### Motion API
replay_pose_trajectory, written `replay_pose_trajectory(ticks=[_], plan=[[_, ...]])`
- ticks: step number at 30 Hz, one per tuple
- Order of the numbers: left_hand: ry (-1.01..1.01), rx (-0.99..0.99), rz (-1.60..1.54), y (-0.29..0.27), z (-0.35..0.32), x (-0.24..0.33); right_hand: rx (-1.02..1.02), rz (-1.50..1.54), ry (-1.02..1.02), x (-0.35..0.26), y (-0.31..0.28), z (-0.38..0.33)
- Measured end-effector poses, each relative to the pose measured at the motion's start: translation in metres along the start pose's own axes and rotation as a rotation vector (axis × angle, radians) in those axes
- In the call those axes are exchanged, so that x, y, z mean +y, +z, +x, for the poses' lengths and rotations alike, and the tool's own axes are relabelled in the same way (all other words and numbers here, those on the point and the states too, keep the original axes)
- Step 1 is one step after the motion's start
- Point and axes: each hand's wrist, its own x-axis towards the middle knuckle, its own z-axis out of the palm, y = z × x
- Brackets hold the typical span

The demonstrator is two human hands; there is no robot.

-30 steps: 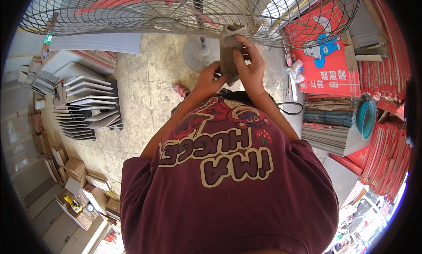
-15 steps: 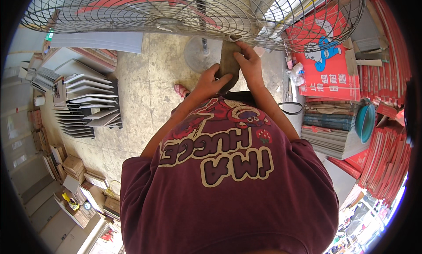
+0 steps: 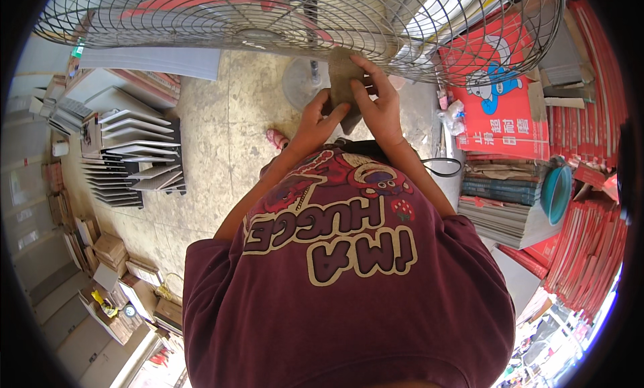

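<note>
A strip of limp grey-brown cloth (image 3: pixel 345 76) hangs between my two hands, just below the lower rim of a large wire fan guard (image 3: pixel 261 36). My left hand (image 3: pixel 318 122) pinches its lower left edge, with the thumb lying across the front. My right hand (image 3: pixel 380 103) grips the right edge higher up, fingers reaching toward the top and the thumb on the front face. Its lower end narrows to a point above my dark red shirt. The fingers behind the cloth are partly hidden.
The fan's round base (image 3: pixel 302 85) stands on the floor beyond my hands. At left is a rack of tile-like panels (image 3: pixel 137 153). Red-edged stacks (image 3: pixel 583 254), a red printed sheet (image 3: pixel 500 113) and a teal basin (image 3: pixel 556 195) are at right. A black strap loop (image 3: pixel 443 167) sticks out beside my right forearm.
The cloth's curled upper end has flattened and swung slightly left, so a broader face shows. Both hands have shifted only a little, still holding it.
</note>
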Motion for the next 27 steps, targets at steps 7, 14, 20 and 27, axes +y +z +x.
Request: replay_pose_trajectory(ticks=[7,14,20,27], plan=[[0.102,0.09,0.005,-0.003,-0.002,0.015,-0.039,-0.221,-0.344,-0.015,0.012,0.01],[0.064,0.115,0.001,-0.014,-0.001,-0.002,-0.046,-0.074,-0.036,0.004,0.022,0.012],[0.004,0.138,0.001,-0.015,-0.003,0.0,-0.078,-0.024,0.082,0.018,0.022,0.011],[-0.053,0.237,-0.261,-0.016,-0.002,0.002,-0.154,-0.04,0.137,0.017,0.023,0.001]])
